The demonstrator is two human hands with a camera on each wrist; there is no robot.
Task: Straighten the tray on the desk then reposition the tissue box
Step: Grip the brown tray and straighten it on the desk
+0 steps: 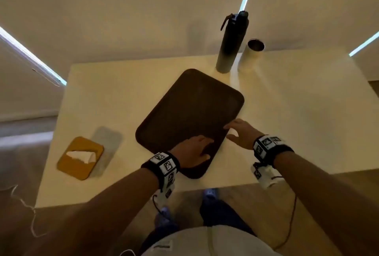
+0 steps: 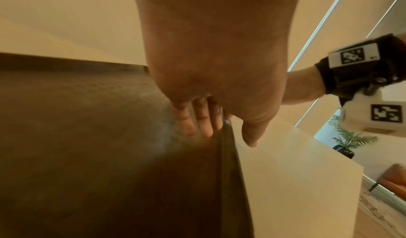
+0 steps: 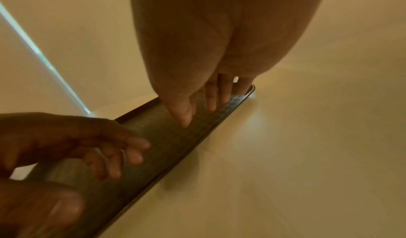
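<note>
A dark brown tray [image 1: 190,116] lies at a slant on the pale desk [image 1: 287,112]. My left hand [image 1: 196,149] lies over the tray's near corner with its fingers [image 2: 197,120] straight above the tray floor [image 2: 87,137] and the thumb out past the rim. At the tray's right edge is my right hand [image 1: 239,130], its straight fingers [image 3: 211,99] reaching over the rim [image 3: 197,137]. Neither hand grips the tray. A tan tissue box [image 1: 81,157] with a white tissue sticking out sits near the desk's left front, away from both hands.
A tall dark bottle [image 1: 231,42] and a pale cup [image 1: 252,55] stand at the desk's back edge, just beyond the tray's far corner. The desk's front edge runs close to my wrists. A potted plant [image 2: 349,141] stands on the floor beyond the desk.
</note>
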